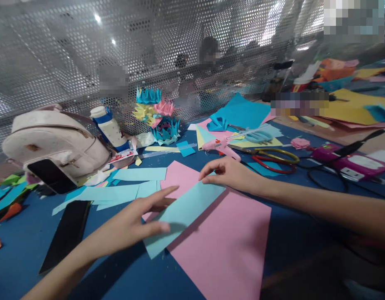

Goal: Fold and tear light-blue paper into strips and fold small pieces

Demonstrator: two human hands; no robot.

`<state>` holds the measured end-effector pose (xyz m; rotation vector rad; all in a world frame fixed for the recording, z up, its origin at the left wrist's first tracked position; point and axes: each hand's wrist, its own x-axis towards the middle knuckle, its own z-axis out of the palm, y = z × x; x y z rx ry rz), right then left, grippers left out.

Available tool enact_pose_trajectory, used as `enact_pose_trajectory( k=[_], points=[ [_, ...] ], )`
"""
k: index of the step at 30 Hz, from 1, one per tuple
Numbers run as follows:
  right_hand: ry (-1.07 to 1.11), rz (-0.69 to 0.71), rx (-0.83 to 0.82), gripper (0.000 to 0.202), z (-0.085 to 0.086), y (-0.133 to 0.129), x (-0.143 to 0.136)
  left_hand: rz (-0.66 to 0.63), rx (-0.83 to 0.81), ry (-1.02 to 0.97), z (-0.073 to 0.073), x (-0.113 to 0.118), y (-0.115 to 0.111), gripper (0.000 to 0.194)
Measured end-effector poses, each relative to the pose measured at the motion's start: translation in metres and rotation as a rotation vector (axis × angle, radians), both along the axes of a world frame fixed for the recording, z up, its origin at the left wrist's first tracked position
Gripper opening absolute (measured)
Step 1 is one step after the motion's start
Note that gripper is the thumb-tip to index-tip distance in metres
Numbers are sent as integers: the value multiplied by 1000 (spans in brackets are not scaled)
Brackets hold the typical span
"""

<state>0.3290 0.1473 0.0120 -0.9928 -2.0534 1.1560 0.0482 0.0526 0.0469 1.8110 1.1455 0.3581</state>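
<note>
Head view: the right hand (pixel 231 173) has the blue strip (pixel 192 206) pinched at its far end, fingertips closed on the paper! Down at the near end, the left hand (pixel 138 221) is open, thumb over the strip, fingers spread along its far edge. And the strip? Slantwise, right above the pink sheet (pixel 230 241), its near corner out over the blue table (pixel 126 277). Beyond the right hand, the glue gun (pixel 222 146), with scissors (pixel 244 149) just beside!
</note>
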Motion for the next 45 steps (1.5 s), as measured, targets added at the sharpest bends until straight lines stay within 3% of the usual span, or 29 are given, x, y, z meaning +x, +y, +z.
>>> enact_pose_trajectory(
  k=[2, 5, 11, 15, 21, 30, 39, 45],
  points=[
    [8, 22, 25, 15, 3, -1, -7, 122, 8, -16, -1, 17, 7, 50],
    [0, 75, 100, 12, 10, -2, -17, 153, 64, -12, -7, 36, 19, 34],
    [-62, 125, 257, 7, 29, -14, -24, 147, 179, -97, -14, 46, 24, 39],
    [-69, 108, 284, 7, 33, -21, -27, 241, 152, -134, -13, 49, 16, 34],
    [-74, 154, 311, 8, 37, -22, -33, 364, 131, -136, -13, 48, 9, 36],
    [-238, 236, 387, 8, 54, -33, -46, 313, 264, -146, -6, 46, 4, 34],
    [-148, 277, 307, 11, 55, 1, -39, 463, 116, -262, -7, 35, -3, 29],
    [0, 75, 258, 15, 58, 11, -34, 509, 104, -250, -11, 27, -6, 36]
  ],
)
